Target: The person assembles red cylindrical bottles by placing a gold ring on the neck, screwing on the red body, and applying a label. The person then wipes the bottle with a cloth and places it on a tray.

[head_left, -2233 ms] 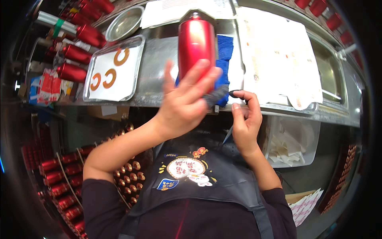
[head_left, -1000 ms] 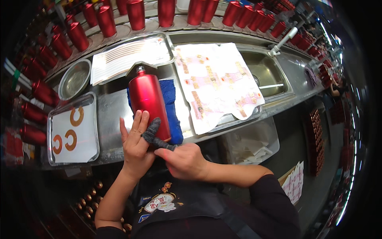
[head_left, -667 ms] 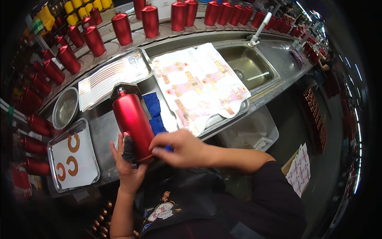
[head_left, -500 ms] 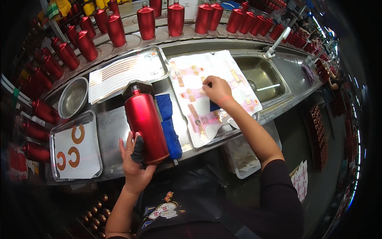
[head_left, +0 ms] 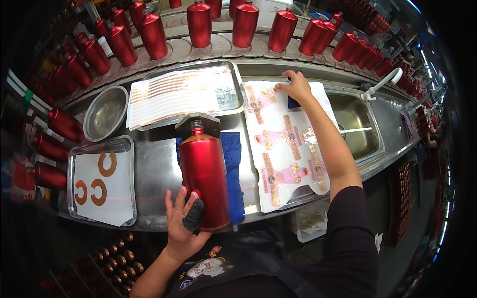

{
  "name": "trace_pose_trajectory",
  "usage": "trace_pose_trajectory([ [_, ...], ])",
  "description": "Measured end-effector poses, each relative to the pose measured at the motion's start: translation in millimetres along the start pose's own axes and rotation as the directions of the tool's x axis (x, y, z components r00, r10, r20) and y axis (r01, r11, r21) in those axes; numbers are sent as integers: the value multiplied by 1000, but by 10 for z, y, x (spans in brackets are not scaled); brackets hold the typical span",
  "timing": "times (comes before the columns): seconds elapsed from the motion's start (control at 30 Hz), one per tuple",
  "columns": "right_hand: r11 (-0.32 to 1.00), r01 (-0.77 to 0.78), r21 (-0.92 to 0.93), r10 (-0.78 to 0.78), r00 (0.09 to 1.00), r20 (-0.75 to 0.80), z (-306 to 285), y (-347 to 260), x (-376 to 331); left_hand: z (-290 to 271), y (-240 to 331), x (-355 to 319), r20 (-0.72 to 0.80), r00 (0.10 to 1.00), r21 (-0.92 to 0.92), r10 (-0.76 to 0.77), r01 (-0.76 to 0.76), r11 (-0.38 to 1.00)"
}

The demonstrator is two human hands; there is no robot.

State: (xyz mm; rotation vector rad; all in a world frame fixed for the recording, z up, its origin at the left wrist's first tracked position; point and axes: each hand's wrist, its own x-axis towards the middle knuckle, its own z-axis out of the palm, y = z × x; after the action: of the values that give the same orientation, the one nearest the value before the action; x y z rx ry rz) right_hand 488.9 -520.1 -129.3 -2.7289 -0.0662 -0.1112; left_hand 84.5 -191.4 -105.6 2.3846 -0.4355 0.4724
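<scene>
A glossy red bottle (head_left: 203,171) lies with its neck pointing away from me, at a metal neck rest (head_left: 198,119), over blue cloths (head_left: 233,164). My left hand (head_left: 185,223) supports its base from the left and below; a black cover sits on one finger. On the right, a white sheet (head_left: 256,191) bears pink and gold decals (head_left: 285,131). Near its far edge my right hand (head_left: 296,88) is curled, fingertips low over the sheet. A dark blue flat piece (head_left: 293,103) shows under that palm, seemingly held; its far part is hidden.
On the left are a metal bowl (head_left: 106,113) and a tray (head_left: 130,193) with gold C-shaped pieces (head_left: 107,164). Another tray (head_left: 232,87) holds striped sheets (head_left: 171,97). Red bottles (head_left: 200,25) line the far conveyor (head_left: 223,47). A sink (head_left: 352,111) with a white tap (head_left: 387,82) lies right.
My right hand has moved away from me to the far part of the decal sheet, the blue piece going with it. My left hand stays at the bottle's base. The whole view has shifted.
</scene>
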Motion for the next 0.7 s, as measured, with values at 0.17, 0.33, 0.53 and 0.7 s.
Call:
trace_pose_trajectory([
  [0.17, 998, 42, -48, -35, 990, 134, 75, 55, -2, 31, -46, -1, -25, 998, 0, 64, -64, 998],
  [0.33, 993, 74, 89, -87, 986, 144, 143, 160, 280, 28, -66, -5, -18, 998, -26, 58, -59, 998],
  [0.53, 909, 52, 415, -74, 996, 38, 192, 283, 341, 33, -60, 3, -28, 997, -4, 73, -73, 997],
  [0.7, 906, 233, 353, -211, 972, -99, 119, 213, 111, 43, -59, 14, -25, 997, -8, 74, -74, 997],
])
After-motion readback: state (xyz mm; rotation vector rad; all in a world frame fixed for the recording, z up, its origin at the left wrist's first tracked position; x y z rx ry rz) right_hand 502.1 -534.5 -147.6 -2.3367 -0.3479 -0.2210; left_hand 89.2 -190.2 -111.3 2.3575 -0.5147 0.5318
